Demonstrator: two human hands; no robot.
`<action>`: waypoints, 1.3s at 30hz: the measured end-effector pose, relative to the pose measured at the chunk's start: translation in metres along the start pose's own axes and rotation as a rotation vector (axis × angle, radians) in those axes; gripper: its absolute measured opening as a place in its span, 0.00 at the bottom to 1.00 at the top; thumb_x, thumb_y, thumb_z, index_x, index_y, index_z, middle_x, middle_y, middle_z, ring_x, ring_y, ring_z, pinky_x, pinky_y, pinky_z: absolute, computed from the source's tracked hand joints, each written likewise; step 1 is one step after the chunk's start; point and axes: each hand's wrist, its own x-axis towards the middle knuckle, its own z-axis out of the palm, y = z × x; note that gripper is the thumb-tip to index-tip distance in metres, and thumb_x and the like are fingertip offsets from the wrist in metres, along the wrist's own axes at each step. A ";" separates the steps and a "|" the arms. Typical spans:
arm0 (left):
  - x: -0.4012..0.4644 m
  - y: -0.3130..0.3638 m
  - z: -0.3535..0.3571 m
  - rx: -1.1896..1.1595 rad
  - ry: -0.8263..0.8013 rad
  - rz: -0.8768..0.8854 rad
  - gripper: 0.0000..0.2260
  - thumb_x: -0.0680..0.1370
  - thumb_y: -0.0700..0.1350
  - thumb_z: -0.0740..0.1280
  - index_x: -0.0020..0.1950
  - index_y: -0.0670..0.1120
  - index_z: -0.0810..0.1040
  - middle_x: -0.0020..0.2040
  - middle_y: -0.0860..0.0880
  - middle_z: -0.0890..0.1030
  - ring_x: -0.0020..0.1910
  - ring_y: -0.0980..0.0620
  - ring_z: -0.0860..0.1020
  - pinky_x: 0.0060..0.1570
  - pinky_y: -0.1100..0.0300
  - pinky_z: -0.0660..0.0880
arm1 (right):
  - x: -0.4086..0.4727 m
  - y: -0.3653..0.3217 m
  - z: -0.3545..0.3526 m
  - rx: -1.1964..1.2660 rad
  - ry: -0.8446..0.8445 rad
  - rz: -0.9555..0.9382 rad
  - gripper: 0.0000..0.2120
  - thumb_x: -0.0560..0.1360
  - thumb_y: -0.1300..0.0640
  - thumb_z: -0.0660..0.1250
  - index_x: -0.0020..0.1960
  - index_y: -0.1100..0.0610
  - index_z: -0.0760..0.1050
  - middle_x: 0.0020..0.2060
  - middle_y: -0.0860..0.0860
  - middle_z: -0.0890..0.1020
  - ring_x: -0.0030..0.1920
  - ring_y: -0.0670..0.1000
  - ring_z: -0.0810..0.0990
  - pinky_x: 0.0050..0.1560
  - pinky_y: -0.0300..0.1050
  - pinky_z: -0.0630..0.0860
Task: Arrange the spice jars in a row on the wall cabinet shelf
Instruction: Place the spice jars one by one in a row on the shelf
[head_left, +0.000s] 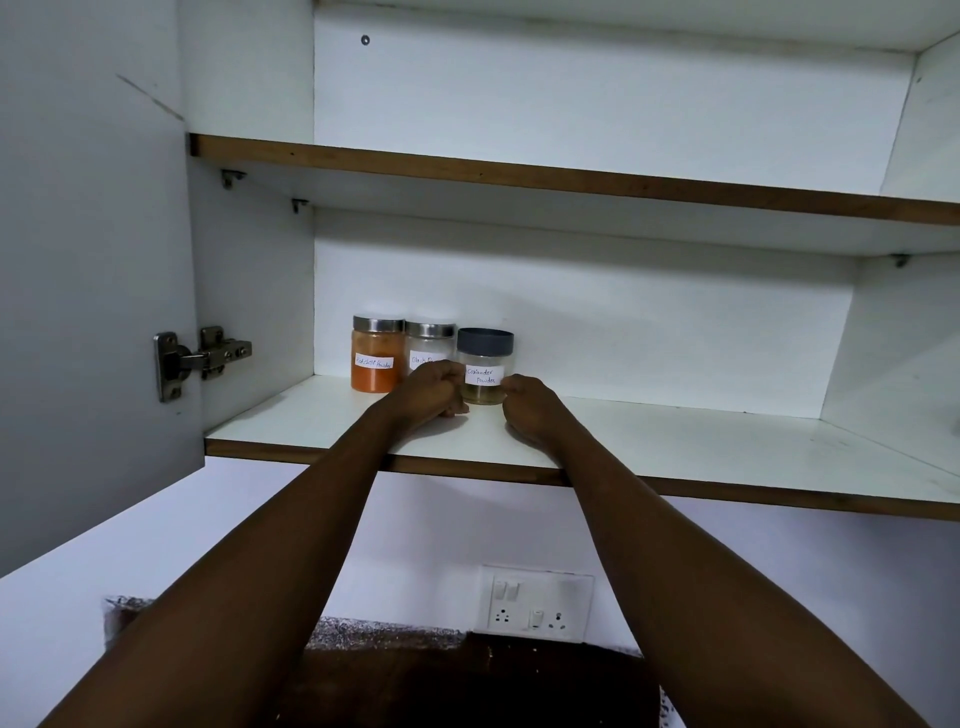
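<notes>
Three spice jars stand side by side near the back left of the lower cabinet shelf (675, 441). The red chilli powder jar (375, 358) with a steel lid is leftmost. A clear steel-lidded jar (427, 345) stands in the middle, partly hidden by my left hand (431, 392). The coriander powder jar (484, 366) has a dark grey lid and sits between both hands. My left hand touches its left side with curled fingers. My right hand (530, 408) touches its right side near the base.
The cabinet door (88, 260) hangs open at the left on a metal hinge (205, 358). An upper shelf (571, 179) runs above. Below are a white wall, a switch and socket plate (535, 608) and a dark speckled countertop (467, 675).
</notes>
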 end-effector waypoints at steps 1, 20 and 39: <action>0.000 0.000 0.000 0.011 -0.005 0.001 0.19 0.77 0.30 0.63 0.67 0.42 0.77 0.60 0.35 0.82 0.64 0.34 0.80 0.58 0.50 0.79 | -0.001 0.000 0.000 -0.020 -0.002 -0.008 0.20 0.81 0.64 0.54 0.69 0.63 0.75 0.69 0.61 0.77 0.69 0.60 0.75 0.70 0.50 0.70; 0.001 -0.003 0.000 0.057 -0.022 0.016 0.19 0.76 0.31 0.66 0.66 0.38 0.79 0.52 0.42 0.82 0.53 0.44 0.80 0.56 0.52 0.78 | -0.006 -0.007 -0.001 -0.041 -0.077 0.060 0.21 0.82 0.65 0.55 0.73 0.66 0.71 0.71 0.63 0.75 0.69 0.64 0.75 0.72 0.57 0.71; -0.059 0.021 0.055 0.514 0.267 0.260 0.05 0.74 0.36 0.67 0.42 0.37 0.82 0.41 0.40 0.83 0.43 0.43 0.82 0.41 0.52 0.76 | -0.081 -0.018 -0.007 -0.211 0.209 -0.239 0.05 0.73 0.63 0.65 0.39 0.58 0.71 0.45 0.60 0.82 0.48 0.60 0.80 0.41 0.47 0.67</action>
